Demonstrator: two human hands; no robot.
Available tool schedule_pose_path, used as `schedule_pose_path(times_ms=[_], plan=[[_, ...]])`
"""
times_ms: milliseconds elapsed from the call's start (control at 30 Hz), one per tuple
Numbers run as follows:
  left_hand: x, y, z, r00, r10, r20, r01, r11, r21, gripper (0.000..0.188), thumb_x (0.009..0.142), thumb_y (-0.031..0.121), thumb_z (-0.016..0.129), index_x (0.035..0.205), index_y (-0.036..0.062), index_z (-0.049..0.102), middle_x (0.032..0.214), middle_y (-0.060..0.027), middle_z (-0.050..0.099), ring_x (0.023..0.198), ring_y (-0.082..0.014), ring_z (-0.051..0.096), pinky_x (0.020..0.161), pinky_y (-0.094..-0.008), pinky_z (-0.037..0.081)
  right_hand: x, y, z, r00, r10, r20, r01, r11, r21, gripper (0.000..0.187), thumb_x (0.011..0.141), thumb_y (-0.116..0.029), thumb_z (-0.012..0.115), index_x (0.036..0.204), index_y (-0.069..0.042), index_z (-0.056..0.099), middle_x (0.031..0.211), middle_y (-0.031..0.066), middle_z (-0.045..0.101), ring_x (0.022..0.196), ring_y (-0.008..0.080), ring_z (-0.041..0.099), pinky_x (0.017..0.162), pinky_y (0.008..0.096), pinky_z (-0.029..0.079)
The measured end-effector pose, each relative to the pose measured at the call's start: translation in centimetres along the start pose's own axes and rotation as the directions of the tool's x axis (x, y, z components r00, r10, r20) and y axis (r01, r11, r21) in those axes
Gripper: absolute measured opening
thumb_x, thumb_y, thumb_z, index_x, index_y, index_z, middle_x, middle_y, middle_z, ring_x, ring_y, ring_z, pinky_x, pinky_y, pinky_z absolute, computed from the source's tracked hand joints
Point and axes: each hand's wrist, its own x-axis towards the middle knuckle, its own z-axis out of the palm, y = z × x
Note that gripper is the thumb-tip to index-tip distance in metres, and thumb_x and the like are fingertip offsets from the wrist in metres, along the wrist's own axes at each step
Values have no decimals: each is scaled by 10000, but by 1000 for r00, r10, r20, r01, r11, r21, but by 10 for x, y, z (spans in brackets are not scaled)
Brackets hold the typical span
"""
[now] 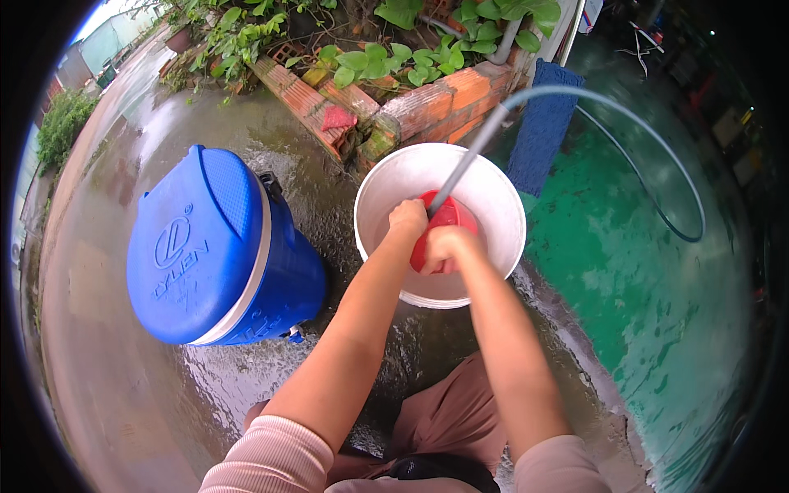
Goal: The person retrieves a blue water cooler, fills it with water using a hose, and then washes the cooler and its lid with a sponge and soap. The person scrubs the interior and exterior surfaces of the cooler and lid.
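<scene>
A white bucket [505, 222] stands in front of me with a red plastic container [466, 215] inside it. My left hand [408, 217] is closed around the end of a grey hose [470, 154], at the left edge of the red container. Reaching into that container, my right hand [448, 248] is curled and slightly blurred; whatever its fingers hold, if anything, is hidden. To the left of the bucket is a blue cooler jug [193, 246], with its lid on and a white band around it.
A brick planter [444, 103] with leafy plants [378, 62] lies beyond the bucket. A blue mat [542, 123] hangs to its right, by the wet green floor [608, 287]. The hose loops over at the right. Wet concrete [107, 329] stretches left, and a red scrap [339, 118] rests on the bricks.
</scene>
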Motion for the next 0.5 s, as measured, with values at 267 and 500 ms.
schedule_pose_path(times_ms=[267, 500], plan=[[10, -11, 44, 933, 290, 212, -329, 928, 175, 440, 781, 282, 582, 1190, 128, 531, 1096, -173, 585, 1026, -311, 562, 855, -406, 459, -31, 52, -49, 108, -14, -994, -57, 998, -21, 324, 720, -137, 675, 1003, -64, 535, 1072, 111, 485, 968, 320, 544, 759, 421, 493], [-18, 16, 34, 906, 295, 304, -358, 917, 178, 304, 791, 174, 504, 1028, 29, 626, 1111, -168, 589, 1039, -291, 568, 877, -382, 458, -19, 83, -15, 132, -307, -942, -237, 913, -331, 212, 694, -124, 657, 900, -79, 640, 1151, 117, 496, 1099, 304, 466, 932, 396, 369]])
